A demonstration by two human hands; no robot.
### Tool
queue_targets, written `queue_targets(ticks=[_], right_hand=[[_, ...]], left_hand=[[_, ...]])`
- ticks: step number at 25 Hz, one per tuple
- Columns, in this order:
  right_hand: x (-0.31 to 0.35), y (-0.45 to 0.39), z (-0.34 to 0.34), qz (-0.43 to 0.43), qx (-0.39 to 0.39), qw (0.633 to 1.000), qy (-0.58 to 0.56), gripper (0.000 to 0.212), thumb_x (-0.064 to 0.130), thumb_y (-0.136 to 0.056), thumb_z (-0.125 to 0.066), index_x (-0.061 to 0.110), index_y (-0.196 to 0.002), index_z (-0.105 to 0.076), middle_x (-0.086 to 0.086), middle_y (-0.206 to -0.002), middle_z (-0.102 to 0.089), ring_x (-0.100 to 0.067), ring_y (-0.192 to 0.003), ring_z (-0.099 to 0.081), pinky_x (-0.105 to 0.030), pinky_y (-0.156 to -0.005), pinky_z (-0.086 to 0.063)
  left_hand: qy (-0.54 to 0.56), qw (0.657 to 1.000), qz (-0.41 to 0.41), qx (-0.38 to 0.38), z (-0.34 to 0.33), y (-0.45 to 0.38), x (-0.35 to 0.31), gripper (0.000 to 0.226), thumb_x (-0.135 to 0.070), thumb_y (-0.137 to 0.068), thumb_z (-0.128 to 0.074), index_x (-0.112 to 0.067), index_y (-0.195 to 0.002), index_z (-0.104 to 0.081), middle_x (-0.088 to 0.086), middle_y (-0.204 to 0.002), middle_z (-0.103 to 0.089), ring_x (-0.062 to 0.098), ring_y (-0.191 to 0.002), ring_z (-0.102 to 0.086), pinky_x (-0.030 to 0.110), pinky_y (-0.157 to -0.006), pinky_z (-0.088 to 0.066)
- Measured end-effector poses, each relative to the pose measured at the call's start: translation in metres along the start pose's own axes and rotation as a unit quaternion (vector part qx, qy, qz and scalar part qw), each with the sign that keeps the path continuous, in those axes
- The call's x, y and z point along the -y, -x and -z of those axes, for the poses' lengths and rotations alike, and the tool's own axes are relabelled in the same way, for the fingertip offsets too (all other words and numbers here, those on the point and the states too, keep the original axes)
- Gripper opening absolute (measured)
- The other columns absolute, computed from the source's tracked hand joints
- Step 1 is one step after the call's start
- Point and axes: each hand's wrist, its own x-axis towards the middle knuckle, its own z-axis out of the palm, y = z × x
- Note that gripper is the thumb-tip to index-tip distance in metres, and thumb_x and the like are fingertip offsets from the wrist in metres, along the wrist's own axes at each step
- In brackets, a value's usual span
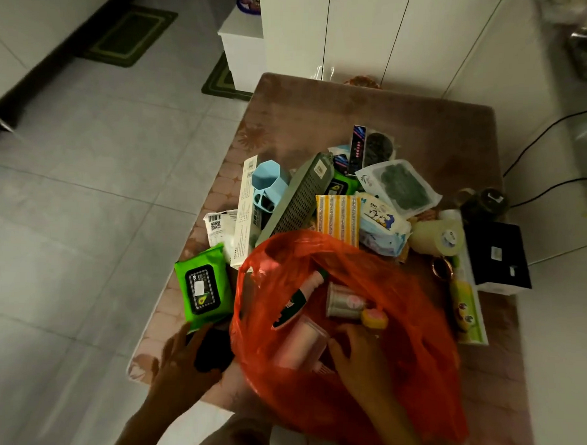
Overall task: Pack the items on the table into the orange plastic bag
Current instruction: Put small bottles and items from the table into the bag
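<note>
The orange plastic bag [398, 326] lies open on the near part of the table [322, 107]. Inside it are a pink-and-white tube [298, 297], a pink cylinder [299, 347], a clear jar [344, 300] and a small yellow-pink round thing [375, 317]. My right hand [357, 357] is inside the bag with fingers spread, its thumb next to the pink cylinder. My left hand [182, 358] is at the bag's left, curled around a black object [214, 347] just below a green wipes pack [203, 285].
Behind the bag lies a pile: a blue cup [268, 181], a grey perforated box [299, 196], a yellow striped pack [337, 217], a baby wipes pack [382, 225] and a bagged green pad [400, 186]. A black box [497, 256] sits at the right edge. Cables run down the right wall.
</note>
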Motion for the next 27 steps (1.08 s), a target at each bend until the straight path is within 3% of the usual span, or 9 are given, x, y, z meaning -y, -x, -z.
queue_targets(ticks=[2,6,10,13,16,18,20,23,27], right_hand=[[-0.009,-0.003,0.007,-0.008,-0.006,1.000,-0.001,0.026,0.031,-0.091,-0.060,0.015,-0.112,-0.063,-0.005,-0.112,-0.061,-0.023,-0.105,-0.057,-0.034,-0.082,-0.048],[-0.026,-0.005,0.015,-0.021,-0.018,0.999,-0.028,0.026,0.025,-0.089,-0.064,0.012,-0.113,-0.063,-0.007,-0.116,-0.063,-0.024,-0.107,-0.058,-0.036,-0.086,-0.049],[-0.026,0.004,0.024,-0.009,-0.028,0.997,-0.067,0.019,0.017,-0.088,-0.065,0.017,-0.107,-0.064,-0.002,-0.111,-0.065,-0.021,-0.104,-0.061,-0.023,-0.081,-0.044],[-0.011,0.016,0.053,-0.026,-0.059,0.985,-0.161,0.019,0.017,-0.087,-0.068,0.034,-0.097,-0.065,0.014,-0.097,-0.068,-0.010,-0.095,-0.065,-0.014,-0.074,-0.044],[0.022,0.024,0.081,-0.072,0.024,0.882,-0.465,0.026,0.026,-0.087,-0.069,0.039,-0.109,-0.066,0.002,-0.107,-0.073,-0.017,-0.093,-0.070,-0.028,-0.072,-0.056],[0.040,0.027,0.087,-0.076,0.128,0.762,-0.630,0.052,0.037,-0.083,-0.069,0.027,-0.131,-0.052,-0.010,-0.125,-0.065,-0.031,-0.096,-0.068,-0.043,-0.071,-0.056],[0.044,0.030,0.086,-0.101,0.168,0.711,-0.675,0.077,0.042,-0.072,-0.078,0.021,-0.139,-0.045,-0.014,-0.131,-0.061,-0.033,-0.105,-0.066,-0.050,-0.076,-0.057],[0.009,0.031,0.081,-0.214,0.066,0.768,-0.600,0.080,0.037,-0.059,-0.088,0.021,-0.131,-0.056,-0.009,-0.117,-0.070,-0.030,-0.104,-0.068,-0.046,-0.082,-0.058],[-0.034,0.028,0.071,-0.154,0.031,0.908,-0.389,0.065,0.013,-0.072,-0.083,0.038,-0.121,-0.049,0.014,-0.123,-0.054,-0.010,-0.115,-0.054,-0.020,-0.084,-0.053]], left_hand=[[-0.047,0.993,-0.033,0.101,-0.010,-0.017,0.015,0.103,-0.066,-0.047,-0.069,-0.039,-0.139,-0.031,0.008,-0.143,-0.040,0.040,-0.121,-0.050,0.055,-0.088,-0.052],[-0.082,0.986,-0.082,0.117,-0.019,-0.027,-0.001,0.111,-0.069,-0.046,-0.074,-0.028,-0.143,-0.038,0.006,-0.147,-0.040,0.034,-0.129,-0.042,0.052,-0.096,-0.049],[0.075,0.996,0.032,-0.035,0.010,-0.014,-0.032,0.060,-0.042,-0.047,-0.087,-0.032,-0.101,-0.064,0.000,-0.092,-0.070,0.022,-0.082,-0.068,0.036,-0.067,-0.057],[0.258,0.946,0.069,-0.183,0.070,-0.013,-0.056,0.074,-0.050,-0.044,-0.077,-0.031,-0.112,-0.058,-0.002,-0.101,-0.069,0.018,-0.093,-0.067,0.036,-0.080,-0.056],[0.385,0.908,-0.058,-0.158,0.115,0.001,-0.117,0.060,-0.045,-0.048,-0.068,-0.047,-0.107,-0.055,-0.031,-0.105,-0.064,-0.011,-0.096,-0.059,0.016,-0.085,-0.053],[0.390,0.908,-0.152,-0.024,0.106,0.011,-0.171,0.062,-0.042,-0.048,-0.072,-0.051,-0.107,-0.055,-0.034,-0.107,-0.063,-0.012,-0.097,-0.059,0.006,-0.074,-0.050],[0.366,0.899,-0.203,0.129,0.070,0.017,-0.212,0.069,-0.034,-0.054,-0.081,-0.060,-0.110,-0.051,-0.031,-0.113,-0.061,-0.007,-0.103,-0.059,0.015,-0.082,-0.053],[0.274,0.915,-0.210,0.209,0.016,0.016,-0.227,0.060,-0.037,-0.073,-0.079,-0.056,-0.120,-0.045,-0.037,-0.119,-0.052,-0.011,-0.116,-0.049,0.024,-0.098,-0.047],[0.064,0.953,-0.267,-0.128,0.019,-0.011,-0.193,0.043,-0.035,-0.080,-0.060,-0.016,-0.118,-0.063,0.010,-0.134,-0.053,0.029,-0.125,-0.045,0.046,-0.105,-0.034]])
